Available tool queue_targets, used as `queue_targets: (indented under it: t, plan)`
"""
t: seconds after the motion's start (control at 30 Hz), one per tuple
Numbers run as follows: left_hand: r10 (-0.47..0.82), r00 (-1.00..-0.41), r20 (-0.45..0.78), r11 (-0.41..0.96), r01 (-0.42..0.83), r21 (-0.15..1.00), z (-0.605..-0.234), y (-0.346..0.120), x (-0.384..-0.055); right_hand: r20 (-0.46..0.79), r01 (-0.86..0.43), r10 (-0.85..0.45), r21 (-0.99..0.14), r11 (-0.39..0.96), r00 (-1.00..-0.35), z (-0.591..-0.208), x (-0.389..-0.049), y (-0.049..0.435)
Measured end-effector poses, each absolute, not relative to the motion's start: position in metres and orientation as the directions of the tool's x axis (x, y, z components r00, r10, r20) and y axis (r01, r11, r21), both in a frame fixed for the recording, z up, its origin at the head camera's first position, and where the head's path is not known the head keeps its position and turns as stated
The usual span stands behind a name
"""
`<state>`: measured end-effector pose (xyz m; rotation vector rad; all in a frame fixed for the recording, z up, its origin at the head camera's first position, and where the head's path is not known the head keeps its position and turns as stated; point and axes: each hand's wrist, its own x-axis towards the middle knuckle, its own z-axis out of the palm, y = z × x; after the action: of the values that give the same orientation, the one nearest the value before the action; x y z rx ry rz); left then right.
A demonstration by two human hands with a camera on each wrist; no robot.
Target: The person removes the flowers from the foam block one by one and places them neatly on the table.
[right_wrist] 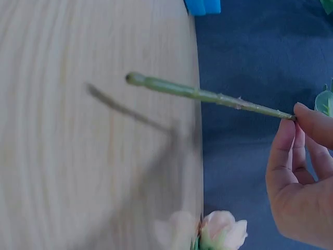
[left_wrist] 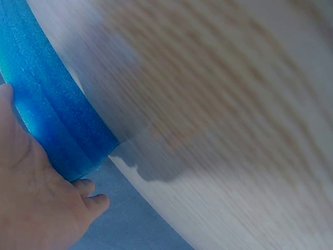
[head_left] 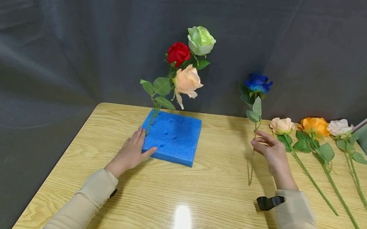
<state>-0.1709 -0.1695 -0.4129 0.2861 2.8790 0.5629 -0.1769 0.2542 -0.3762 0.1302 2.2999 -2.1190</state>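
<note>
In the head view, the left hand is resting at the left edge of a blue foam block, fingers straight. A red rose, a green rose and a peach rose are standing at the block's left side. Well apart, the right hand is pinching the stem of a blue rose, and its bloom is pointing up. A pale pink rose, an orange rose and a white rose are lying on the table at the right.

In the left wrist view, the left hand is touching the block.

In the right wrist view, thumb and fingers are squeezing the stem, and its bottom end is hanging above the table.
</note>
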Motion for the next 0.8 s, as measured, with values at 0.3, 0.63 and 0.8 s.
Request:
queue_targets:
  t: [0.3, 0.63, 0.8]
  plan:
    - [0.229, -0.962, -0.149, 0.91, 0.157, 0.384, -0.413, -0.169, -0.171, -0.092, 0.086, -0.011, -0.958, 0.272, -0.996, -0.386, -0.17, 0.285]
    - [0.229, -0.961, -0.157, 0.913, 0.156, 0.377, -0.415, -0.169, -0.172, -0.121, 0.109, -0.026, -0.951, 0.29, -0.992, -0.391, -0.165, 0.308]
    - [0.229, -0.961, -0.156, 0.914, 0.157, 0.375, -0.415, -0.169, -0.172, -0.123, 0.107, -0.025, -0.938, 0.33, -0.992, -0.395, -0.162, 0.317]
